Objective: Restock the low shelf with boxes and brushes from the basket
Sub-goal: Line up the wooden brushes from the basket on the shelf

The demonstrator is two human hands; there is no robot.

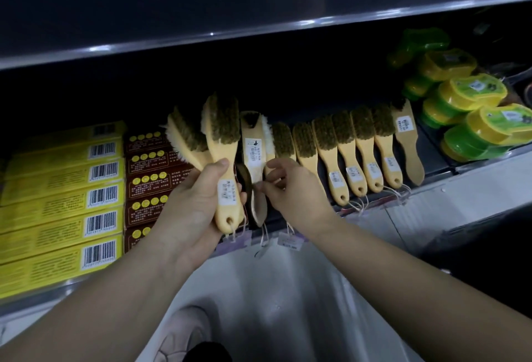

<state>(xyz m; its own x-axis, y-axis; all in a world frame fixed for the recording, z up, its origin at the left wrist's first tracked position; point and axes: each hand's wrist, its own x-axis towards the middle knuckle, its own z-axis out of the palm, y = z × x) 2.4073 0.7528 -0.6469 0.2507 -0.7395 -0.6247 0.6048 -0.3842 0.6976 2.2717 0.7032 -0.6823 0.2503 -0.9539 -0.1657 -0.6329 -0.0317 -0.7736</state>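
My left hand (193, 203) grips two wooden-handled brushes (223, 143) by their handles, bristle heads up, in front of the low shelf (431, 203). My right hand (288, 189) pinches the lower end of another brush (253, 148) that leans among the brushes standing in the shelf's middle. A row of several brushes (362, 143) with brown bristles leans on the shelf to the right of that hand. Yellow boxes (60, 197) and dark red boxes (149, 177) are stacked at the left. The basket is not in view.
Yellow and green plastic cases (472, 114) are piled at the shelf's right end. A dark upper shelf (259, 2) overhangs everything. Price tags (288, 239) hang on the shelf's front edge. The pale floor (288, 304) and a shoe (184, 333) lie below.
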